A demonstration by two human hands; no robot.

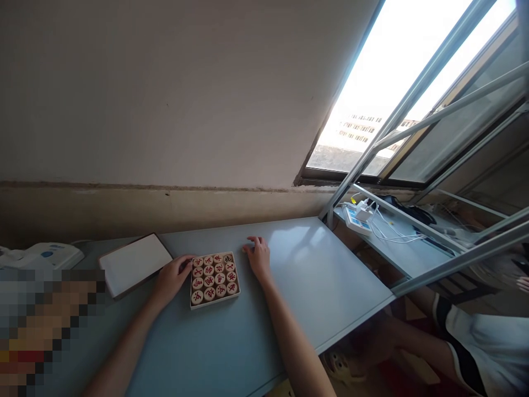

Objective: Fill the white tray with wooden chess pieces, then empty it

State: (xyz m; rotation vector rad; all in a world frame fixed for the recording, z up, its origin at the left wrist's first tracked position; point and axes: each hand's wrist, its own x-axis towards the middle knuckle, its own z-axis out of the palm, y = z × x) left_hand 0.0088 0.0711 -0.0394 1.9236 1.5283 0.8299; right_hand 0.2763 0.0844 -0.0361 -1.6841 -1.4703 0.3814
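Observation:
A shallow wooden box [193, 305] full of round wooden chess pieces [214, 278] with red characters lies on the pale blue table [314, 286]. My left hand [171, 277] rests against the box's left side, fingers curled at its upper left corner. My right hand [258, 258] lies flat on the table just right of the box, fingers stretched out and holding nothing. The box's lid [133, 263], white inside with a brown rim, lies to the left of my left hand.
A white device [47, 255] sits at the table's far left by the wall. A power strip with chargers and cables [360, 216] lies on a lower shelf to the right, behind metal rails. A seated person's legs [475, 342] show at the lower right.

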